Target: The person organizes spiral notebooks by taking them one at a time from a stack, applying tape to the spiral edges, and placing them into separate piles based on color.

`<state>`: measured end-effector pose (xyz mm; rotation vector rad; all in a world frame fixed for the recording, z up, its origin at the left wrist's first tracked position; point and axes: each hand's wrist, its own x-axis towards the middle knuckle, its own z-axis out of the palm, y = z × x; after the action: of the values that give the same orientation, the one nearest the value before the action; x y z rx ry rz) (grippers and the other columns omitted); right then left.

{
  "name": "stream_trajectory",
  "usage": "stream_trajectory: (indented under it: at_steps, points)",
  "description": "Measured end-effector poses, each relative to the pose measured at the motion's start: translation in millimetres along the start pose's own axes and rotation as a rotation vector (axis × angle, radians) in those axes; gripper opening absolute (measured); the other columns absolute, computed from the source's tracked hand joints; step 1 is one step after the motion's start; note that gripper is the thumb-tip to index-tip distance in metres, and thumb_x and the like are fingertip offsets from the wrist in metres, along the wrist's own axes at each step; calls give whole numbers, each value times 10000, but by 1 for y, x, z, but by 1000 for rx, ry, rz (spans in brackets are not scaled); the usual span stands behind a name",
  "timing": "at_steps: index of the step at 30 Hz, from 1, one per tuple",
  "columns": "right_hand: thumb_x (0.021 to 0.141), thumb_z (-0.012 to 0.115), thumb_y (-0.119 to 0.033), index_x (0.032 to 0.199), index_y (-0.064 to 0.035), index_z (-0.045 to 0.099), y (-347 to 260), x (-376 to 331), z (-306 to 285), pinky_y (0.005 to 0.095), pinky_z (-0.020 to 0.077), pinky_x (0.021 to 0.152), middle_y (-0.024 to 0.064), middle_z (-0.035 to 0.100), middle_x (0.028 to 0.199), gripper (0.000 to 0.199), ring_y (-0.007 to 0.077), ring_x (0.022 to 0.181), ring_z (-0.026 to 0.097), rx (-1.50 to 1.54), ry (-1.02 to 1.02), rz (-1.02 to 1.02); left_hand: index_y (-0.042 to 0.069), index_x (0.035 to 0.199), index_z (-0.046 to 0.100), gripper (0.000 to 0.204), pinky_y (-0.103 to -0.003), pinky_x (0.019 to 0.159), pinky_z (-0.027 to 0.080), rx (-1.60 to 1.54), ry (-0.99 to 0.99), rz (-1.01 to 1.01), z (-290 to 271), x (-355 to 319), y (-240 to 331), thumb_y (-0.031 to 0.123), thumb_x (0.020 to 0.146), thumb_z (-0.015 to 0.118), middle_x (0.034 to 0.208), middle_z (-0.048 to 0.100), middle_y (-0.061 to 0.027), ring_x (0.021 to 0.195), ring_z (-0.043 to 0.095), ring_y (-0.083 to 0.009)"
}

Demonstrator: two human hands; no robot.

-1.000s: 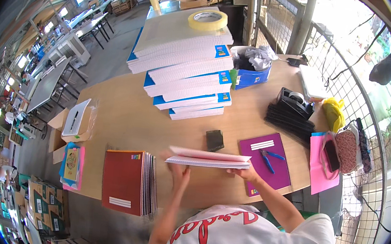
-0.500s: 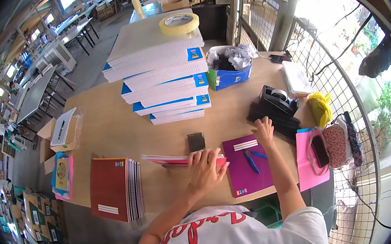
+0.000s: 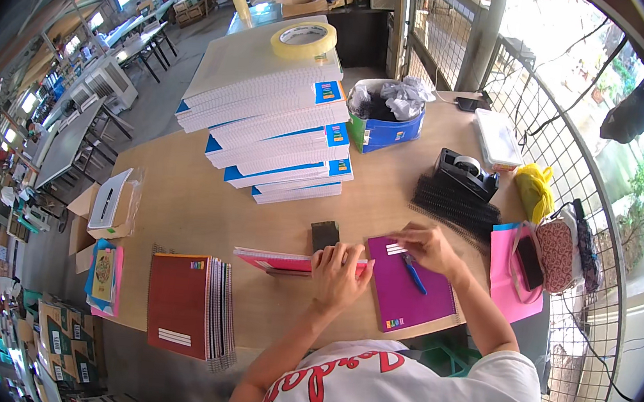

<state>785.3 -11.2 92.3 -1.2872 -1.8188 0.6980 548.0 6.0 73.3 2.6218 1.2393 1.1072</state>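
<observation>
My left hand (image 3: 339, 277) grips a red-pink notebook (image 3: 272, 261) that stands on edge with its pages upward. My right hand (image 3: 428, 249) is closed above the top of a purple notebook (image 3: 419, 312); what its fingers hold, if anything, is too thin and blurred to make out. Partly under that hand, blue-handled pliers (image 3: 414, 277) lie on the purple cover. Just beyond it is a pile of black spiral binding coils (image 3: 454, 209). A small dark block (image 3: 325, 235) rests beyond my left hand.
Tall stacks of notebooks (image 3: 274, 129) rise at the back, topped by a tape roll (image 3: 304, 38). A stack of dark red notebooks (image 3: 180, 300) sits at left. A tape dispenser (image 3: 466, 173), a blue box of scraps (image 3: 388, 129) and a pink folder (image 3: 512, 295) stand further right.
My right hand has drawn back from the pile of black coils toward the purple notebook and the standing one. My left hand keeps its grip on the red-pink notebook.
</observation>
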Motion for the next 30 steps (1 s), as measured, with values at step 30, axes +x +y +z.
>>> stream_trajectory:
  at_steps: [30]
  points:
    - [794, 724, 26, 971, -57, 724, -24, -4, 24, 386, 510, 843, 90, 710, 957, 195, 280, 948, 657, 156, -55, -139, 124, 952, 664, 93, -402, 828, 409, -230, -105, 57, -23, -5, -15, 95, 868, 690, 912, 642, -21, 878, 615, -245]
